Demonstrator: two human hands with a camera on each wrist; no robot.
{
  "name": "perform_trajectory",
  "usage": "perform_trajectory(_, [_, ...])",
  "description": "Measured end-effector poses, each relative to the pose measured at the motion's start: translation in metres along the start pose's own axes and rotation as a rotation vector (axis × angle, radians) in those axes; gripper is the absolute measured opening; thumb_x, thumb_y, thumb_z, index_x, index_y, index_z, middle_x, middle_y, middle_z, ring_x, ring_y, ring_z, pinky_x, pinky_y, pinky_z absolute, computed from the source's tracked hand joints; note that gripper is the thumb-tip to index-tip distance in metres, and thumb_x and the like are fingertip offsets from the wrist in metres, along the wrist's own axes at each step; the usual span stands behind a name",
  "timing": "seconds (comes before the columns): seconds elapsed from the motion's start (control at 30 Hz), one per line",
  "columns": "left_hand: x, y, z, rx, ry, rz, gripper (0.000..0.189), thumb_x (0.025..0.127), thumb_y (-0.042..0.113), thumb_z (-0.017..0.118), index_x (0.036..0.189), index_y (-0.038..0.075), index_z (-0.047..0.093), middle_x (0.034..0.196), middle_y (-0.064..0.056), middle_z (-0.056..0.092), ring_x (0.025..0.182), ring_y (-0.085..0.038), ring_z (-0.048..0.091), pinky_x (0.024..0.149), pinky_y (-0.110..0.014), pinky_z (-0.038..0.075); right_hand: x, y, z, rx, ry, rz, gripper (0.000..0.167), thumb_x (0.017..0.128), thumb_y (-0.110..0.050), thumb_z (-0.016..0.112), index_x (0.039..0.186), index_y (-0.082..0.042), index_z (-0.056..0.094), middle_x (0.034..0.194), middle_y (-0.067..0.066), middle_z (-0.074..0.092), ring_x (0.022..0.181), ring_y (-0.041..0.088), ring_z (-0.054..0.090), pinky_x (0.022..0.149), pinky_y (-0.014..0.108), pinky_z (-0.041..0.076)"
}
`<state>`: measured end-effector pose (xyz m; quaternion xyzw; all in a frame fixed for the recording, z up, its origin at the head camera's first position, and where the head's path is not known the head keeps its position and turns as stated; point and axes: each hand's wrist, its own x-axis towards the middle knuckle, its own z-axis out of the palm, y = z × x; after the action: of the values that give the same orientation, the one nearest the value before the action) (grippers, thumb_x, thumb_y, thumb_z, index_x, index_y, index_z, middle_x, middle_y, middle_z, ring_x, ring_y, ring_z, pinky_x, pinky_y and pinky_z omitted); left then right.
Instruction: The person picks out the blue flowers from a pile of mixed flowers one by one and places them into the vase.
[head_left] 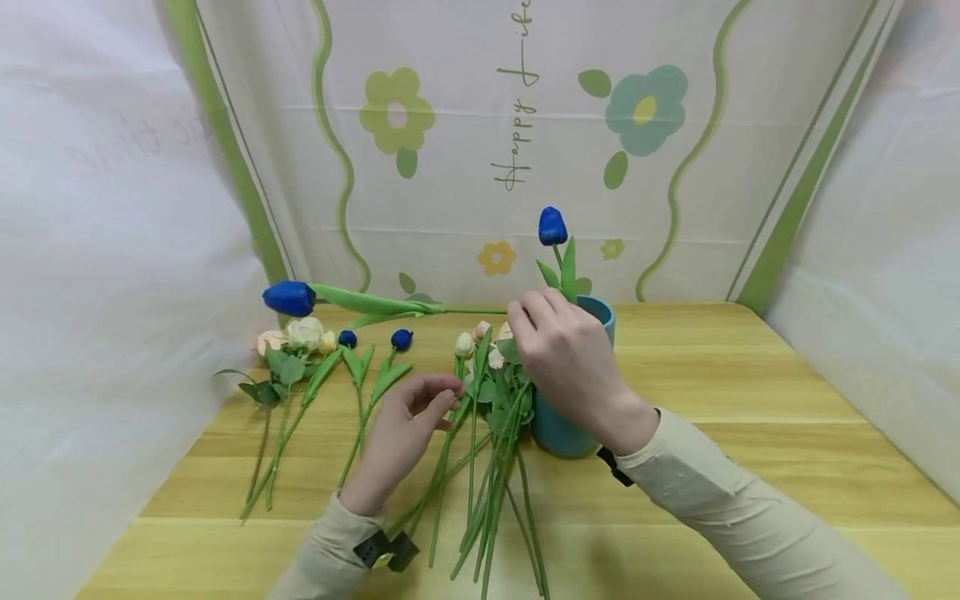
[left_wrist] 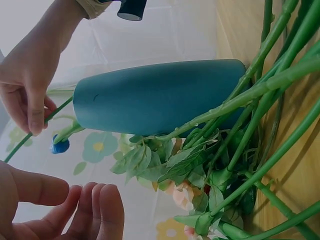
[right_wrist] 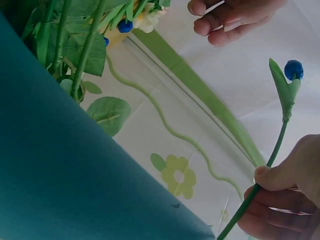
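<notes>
My right hand [head_left: 573, 358] pinches the green stem of a blue tulip [head_left: 288, 297] between thumb and fingers, just above the rim of a blue-teal vase [head_left: 566, 433]. The held tulip lies nearly level, its bloom pointing left; in the right wrist view the lower end of its stem [right_wrist: 245, 204] runs to the vase's mouth. Another blue tulip [head_left: 552, 225] stands upright out of the vase. Left of the vase, my left hand [head_left: 405, 429] hovers with loosely bent fingers and nothing in them, above the flowers on the table.
A heap of long green stems [head_left: 487, 492] with leaves and pale blooms lies against the vase's left side. Farther left are two small blue tulips [head_left: 402, 339] and a bunch with a cream flower [head_left: 303, 333]. Printed curtains surround the wooden table [head_left: 697, 400].
</notes>
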<state>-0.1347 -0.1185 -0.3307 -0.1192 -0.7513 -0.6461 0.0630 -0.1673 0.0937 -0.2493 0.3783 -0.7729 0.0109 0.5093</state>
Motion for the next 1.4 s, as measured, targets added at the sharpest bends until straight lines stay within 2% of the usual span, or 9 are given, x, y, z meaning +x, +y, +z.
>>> perform_trajectory(0.23, [0.000,0.000,0.002,0.013,-0.013,0.004,0.016,0.099,0.005,0.058,0.111,0.004,0.068,0.105,-0.009,0.067,0.094,-0.029,0.063,0.076,-0.050,0.054,-0.009,0.010,0.001,0.061,0.005,0.058,0.016,0.079,0.014,0.059,0.094,0.011,0.067,0.082,0.020,0.060,0.070,0.033,0.059,0.053,0.040,0.053])
perform_trajectory(0.33, [0.000,-0.001,0.003,0.011,-0.016,0.003,0.016,0.099,0.005,0.058,0.112,0.005,0.068,0.107,-0.011,0.067,0.095,-0.029,0.063,0.076,-0.050,0.054,-0.013,0.015,0.001,0.101,0.017,0.090,0.013,0.082,0.013,0.059,0.093,0.013,0.066,0.079,0.021,0.058,0.066,0.033,0.058,0.051,0.041,0.053])
perform_trajectory(0.5, [-0.001,-0.001,0.004,0.000,-0.023,0.010,0.017,0.099,0.003,0.057,0.112,0.004,0.068,0.106,-0.011,0.066,0.097,-0.035,0.062,0.074,-0.049,0.054,-0.019,0.022,0.001,0.163,0.032,0.169,0.006,0.085,0.010,0.061,0.088,0.013,0.065,0.075,0.018,0.056,0.058,0.028,0.055,0.051,0.038,0.052])
perform_trajectory(0.6, [-0.001,-0.002,0.004,-0.006,-0.028,0.010,0.017,0.099,0.002,0.057,0.112,0.003,0.068,0.106,-0.012,0.066,0.097,-0.037,0.061,0.075,-0.049,0.054,-0.022,0.026,0.002,0.187,0.037,0.203,0.005,0.082,0.012,0.063,0.086,0.013,0.065,0.073,0.017,0.055,0.059,0.028,0.056,0.053,0.038,0.053])
perform_trajectory(0.83, [0.000,-0.006,0.004,0.008,-0.029,-0.005,0.016,0.100,0.004,0.057,0.112,0.004,0.067,0.107,-0.016,0.066,0.092,-0.024,0.063,0.074,-0.047,0.055,-0.026,0.031,0.003,0.284,0.063,0.310,0.014,0.077,0.013,0.065,0.092,0.012,0.064,0.075,0.018,0.060,0.061,0.027,0.057,0.053,0.037,0.052])
perform_trajectory(1.03, [0.000,-0.005,0.003,-0.005,-0.015,-0.009,0.018,0.100,0.004,0.057,0.115,0.004,0.066,0.105,-0.010,0.067,0.094,-0.030,0.063,0.074,-0.047,0.055,-0.027,0.037,0.002,0.343,0.072,0.404,0.005,0.080,0.008,0.064,0.085,0.009,0.065,0.073,0.015,0.059,0.061,0.024,0.055,0.056,0.034,0.048])
perform_trajectory(1.13, [0.000,-0.004,0.004,-0.006,-0.012,-0.003,0.018,0.099,0.002,0.056,0.114,0.003,0.066,0.104,-0.010,0.067,0.094,-0.032,0.063,0.073,-0.047,0.055,-0.029,0.040,0.004,0.359,0.085,0.429,0.002,0.081,0.007,0.063,0.082,0.006,0.065,0.072,0.014,0.059,0.060,0.023,0.056,0.055,0.033,0.048])
perform_trajectory(1.3, [0.000,-0.004,0.004,0.004,-0.013,-0.002,0.018,0.099,0.002,0.057,0.114,0.003,0.066,0.104,-0.010,0.067,0.091,-0.025,0.064,0.072,-0.046,0.055,-0.032,0.043,0.006,0.376,0.138,0.450,0.006,0.084,0.004,0.064,0.078,0.005,0.066,0.072,0.013,0.061,0.060,0.022,0.058,0.054,0.034,0.048])
perform_trajectory(1.4, [0.000,-0.005,0.004,0.005,-0.015,-0.001,0.018,0.099,0.002,0.056,0.114,0.003,0.066,0.106,-0.014,0.066,0.091,-0.025,0.064,0.072,-0.047,0.055,-0.034,0.045,0.006,0.379,0.171,0.469,0.007,0.084,0.003,0.066,0.078,0.006,0.069,0.073,0.014,0.062,0.061,0.023,0.058,0.055,0.036,0.049])
